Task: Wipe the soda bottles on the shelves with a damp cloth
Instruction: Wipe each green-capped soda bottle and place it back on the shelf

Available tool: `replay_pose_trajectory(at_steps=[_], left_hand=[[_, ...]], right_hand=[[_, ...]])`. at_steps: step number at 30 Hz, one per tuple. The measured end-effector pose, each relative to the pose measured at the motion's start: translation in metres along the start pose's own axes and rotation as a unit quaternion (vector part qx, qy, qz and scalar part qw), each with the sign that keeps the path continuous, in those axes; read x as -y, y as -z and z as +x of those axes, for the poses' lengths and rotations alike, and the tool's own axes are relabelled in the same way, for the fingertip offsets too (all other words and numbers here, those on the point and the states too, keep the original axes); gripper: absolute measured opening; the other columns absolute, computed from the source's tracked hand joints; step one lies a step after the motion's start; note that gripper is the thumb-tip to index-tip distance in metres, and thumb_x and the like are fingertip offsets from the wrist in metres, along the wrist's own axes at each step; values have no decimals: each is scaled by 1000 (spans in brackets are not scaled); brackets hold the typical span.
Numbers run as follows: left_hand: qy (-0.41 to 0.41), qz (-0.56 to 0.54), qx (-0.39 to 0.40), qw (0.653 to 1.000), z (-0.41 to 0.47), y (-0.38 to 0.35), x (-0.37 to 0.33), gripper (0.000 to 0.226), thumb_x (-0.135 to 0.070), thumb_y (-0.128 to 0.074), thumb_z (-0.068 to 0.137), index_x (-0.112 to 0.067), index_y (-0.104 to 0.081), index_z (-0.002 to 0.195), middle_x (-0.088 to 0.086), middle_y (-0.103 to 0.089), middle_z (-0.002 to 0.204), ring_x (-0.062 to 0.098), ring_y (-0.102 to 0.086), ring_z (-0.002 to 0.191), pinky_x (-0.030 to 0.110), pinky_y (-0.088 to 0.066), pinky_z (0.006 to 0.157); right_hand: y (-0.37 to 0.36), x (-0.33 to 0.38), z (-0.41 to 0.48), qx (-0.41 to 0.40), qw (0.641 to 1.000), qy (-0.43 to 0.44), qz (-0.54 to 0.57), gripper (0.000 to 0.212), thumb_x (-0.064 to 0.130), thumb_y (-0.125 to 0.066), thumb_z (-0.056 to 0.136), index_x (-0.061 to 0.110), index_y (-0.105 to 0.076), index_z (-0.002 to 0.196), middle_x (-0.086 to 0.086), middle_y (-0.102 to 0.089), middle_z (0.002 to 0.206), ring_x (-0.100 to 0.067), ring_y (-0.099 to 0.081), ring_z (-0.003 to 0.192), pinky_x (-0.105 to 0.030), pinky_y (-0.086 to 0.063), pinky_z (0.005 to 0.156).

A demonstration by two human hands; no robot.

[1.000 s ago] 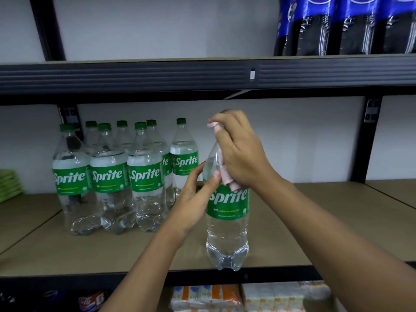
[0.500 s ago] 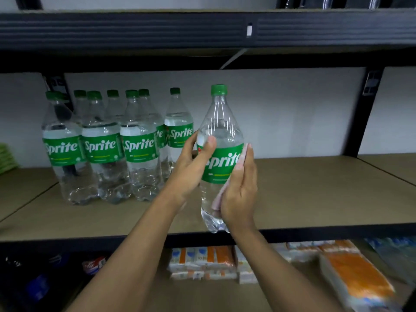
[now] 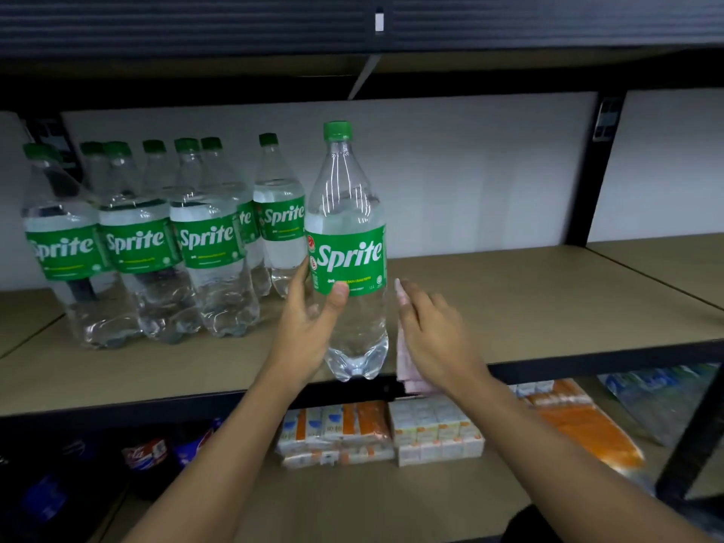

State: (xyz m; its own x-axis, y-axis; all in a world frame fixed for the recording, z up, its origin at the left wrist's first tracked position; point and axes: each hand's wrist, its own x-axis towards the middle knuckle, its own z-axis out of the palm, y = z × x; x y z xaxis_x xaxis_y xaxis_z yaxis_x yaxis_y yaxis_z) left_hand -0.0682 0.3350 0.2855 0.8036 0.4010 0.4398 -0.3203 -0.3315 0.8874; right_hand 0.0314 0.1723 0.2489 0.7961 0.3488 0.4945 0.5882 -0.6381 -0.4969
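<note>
A clear Sprite bottle [image 3: 346,213] with a green cap and label stands upright over the front edge of the middle shelf. My left hand [image 3: 309,331] grips it at the label's lower edge, thumb across the front. My right hand [image 3: 435,339] is just to the bottle's right, a little apart from it, holding a pale pink cloth [image 3: 405,362] that hangs under its palm. Several more Sprite bottles [image 3: 137,244] stand grouped at the shelf's left.
The tan middle shelf [image 3: 529,307] stretches bare to the right, with a black upright post [image 3: 591,170] at the back. An upper shelf beam [image 3: 235,29] runs overhead. Below are drink cartons [image 3: 376,433], orange packs [image 3: 583,425] and dark cola bottles [image 3: 149,456].
My right hand with the cloth slid from the bottle's neck down its side and has come off to the right. The left hand's grip moved lower on the bottle. The view tilted down.
</note>
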Motion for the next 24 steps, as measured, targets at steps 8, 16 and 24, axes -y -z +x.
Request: replay_pose_trajectory(at_steps=[8, 16, 24], left_hand=[[2, -8, 10, 1000, -1, -1, 1, 65, -54, -54, 87, -49, -28, 147, -35, -42, 140, -31, -47, 107, 0, -39, 87], [25, 55, 30, 998, -12, 16, 21, 92, -63, -65, 81, -44, -22, 160, -16, -45, 143, 2, -52, 128, 28, -42, 102], [27, 54, 23, 998, -13, 24, 44, 86, -55, -76, 76, -51, -33, 151, -15, -57, 130, 4, -60, 121, 29, -52, 103]], right_hand=[[-13, -38, 11, 214, 940, -25, -263, 61, 54, -8, 103, 33, -36, 153, -11, -37, 156, -41, -37, 138, -54, -31, 110], [7, 0, 1, 71, 978, -35, 193, 56, 55, -49, 101, 43, -36, 155, 12, -41, 158, -10, -41, 140, -34, -32, 114], [-14, 20, -12, 76, 942, 25, 327, 84, 48, -70, 90, 54, -17, 155, 42, -44, 135, 22, -42, 126, -6, -41, 98]])
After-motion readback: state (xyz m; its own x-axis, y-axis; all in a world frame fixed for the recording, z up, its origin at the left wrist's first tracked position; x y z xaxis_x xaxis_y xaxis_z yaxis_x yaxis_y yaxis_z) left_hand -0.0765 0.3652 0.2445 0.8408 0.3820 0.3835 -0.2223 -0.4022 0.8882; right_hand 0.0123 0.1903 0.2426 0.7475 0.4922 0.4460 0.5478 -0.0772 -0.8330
